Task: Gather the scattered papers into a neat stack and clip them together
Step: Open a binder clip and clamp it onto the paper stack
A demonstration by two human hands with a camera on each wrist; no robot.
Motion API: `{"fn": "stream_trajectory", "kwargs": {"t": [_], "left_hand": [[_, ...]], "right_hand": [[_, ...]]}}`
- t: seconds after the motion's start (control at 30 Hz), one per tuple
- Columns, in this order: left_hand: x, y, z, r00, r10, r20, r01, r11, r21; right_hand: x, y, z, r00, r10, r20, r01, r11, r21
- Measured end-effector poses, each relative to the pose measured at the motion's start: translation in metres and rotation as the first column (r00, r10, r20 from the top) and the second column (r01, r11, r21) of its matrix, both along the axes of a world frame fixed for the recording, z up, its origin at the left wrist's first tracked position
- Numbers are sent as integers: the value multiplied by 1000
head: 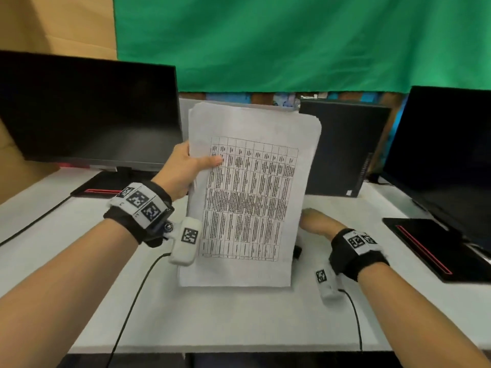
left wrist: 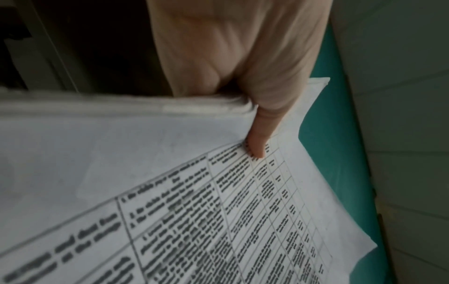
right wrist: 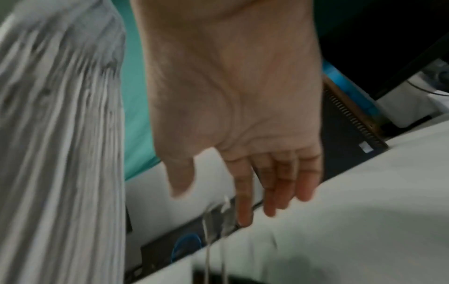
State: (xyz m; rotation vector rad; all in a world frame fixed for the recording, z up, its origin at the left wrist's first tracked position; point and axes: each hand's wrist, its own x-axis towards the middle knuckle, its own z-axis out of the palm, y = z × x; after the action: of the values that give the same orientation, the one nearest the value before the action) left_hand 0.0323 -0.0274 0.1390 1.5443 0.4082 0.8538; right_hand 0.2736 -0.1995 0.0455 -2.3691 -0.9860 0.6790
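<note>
My left hand grips a stack of white papers by its left edge and holds it upright, its bottom edge on the white table. The top sheet carries a printed grid of text. In the left wrist view my thumb presses on the front of the papers. My right hand hovers low at the stack's right side, fingers straight and holding nothing. A black binder clip lies on the table beneath it. In the right wrist view the fingertips are beside the clip's wire handles, with the papers to the left.
A dark monitor stands at the back left and another at the right. A black computer tower stands behind the papers. Green cloth hangs at the back. Black cables run from my wrists across the table.
</note>
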Motion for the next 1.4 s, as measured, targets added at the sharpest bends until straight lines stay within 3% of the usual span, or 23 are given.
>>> {"fn": "stream_trajectory", "kwargs": {"t": [0.03,0.07,0.1,0.13,0.17,0.23,0.27,0.37,0.43,0.5,0.57,0.63,0.7,0.8,0.9,0.97,1.1,1.2,1.3,1.4], "left_hand": [[1,2,-1,1000,-2,-7,2,1000,-16],[2,5,-3,1000,-6,-10,6,999,-45],[2,8,-5,1000,-10,-10,10,997,-80],[2,11,-7,1000,-16,-7,15,993,-114],[2,13,-9,1000,-15,-13,13,990,-143],[6,16,-9,999,15,-43,-22,984,-175],[9,16,-8,997,45,-59,-54,984,-172],[14,2,10,992,125,18,-123,988,-90],[10,-10,24,980,127,152,-131,991,15],[-1,-17,27,973,83,214,-118,981,156],[-17,-14,14,983,59,171,-95,972,215],[-34,-6,-10,995,57,78,-69,985,155],[-44,-4,-29,999,24,31,-27,995,92],[-40,-8,-24,993,34,114,-44,996,84],[-34,-1,-14,933,230,278,-238,971,-3],[-33,4,-19,925,280,257,-289,957,-2],[-32,-2,-30,972,182,149,-199,974,107],[-36,6,-30,984,73,165,-76,997,7],[-42,13,-35,997,-48,68,51,998,-35],[-32,-3,-29,999,-12,30,10,998,62]], "right_hand": [[-6,-1,11,971,44,-236,18,967,254],[-10,-3,21,871,156,-466,97,874,475],[-12,-5,31,725,300,-620,186,782,595],[-15,-6,40,651,399,-646,178,747,641],[-23,-4,45,649,453,-611,105,742,662],[-43,9,49,784,390,-483,15,766,643],[-50,17,50,833,330,-445,48,757,651],[-67,35,57,890,216,-401,197,611,767],[-77,41,65,941,192,-278,146,510,848],[-86,40,70,971,157,-181,90,462,882],[-87,36,61,970,187,-154,39,504,863],[-87,27,43,949,250,-190,4,596,803],[-89,24,32,917,300,-263,12,637,770],[-97,32,40,883,330,-332,73,603,795],[-93,36,53,831,354,-428,177,563,808],[-86,32,54,796,386,-467,185,580,794],[-76,31,51,760,454,-465,115,611,784],[-67,31,56,744,473,-472,54,662,747],[-66,31,50,806,396,-440,-2,745,667],[-80,44,44,887,198,-416,159,717,679]]}}
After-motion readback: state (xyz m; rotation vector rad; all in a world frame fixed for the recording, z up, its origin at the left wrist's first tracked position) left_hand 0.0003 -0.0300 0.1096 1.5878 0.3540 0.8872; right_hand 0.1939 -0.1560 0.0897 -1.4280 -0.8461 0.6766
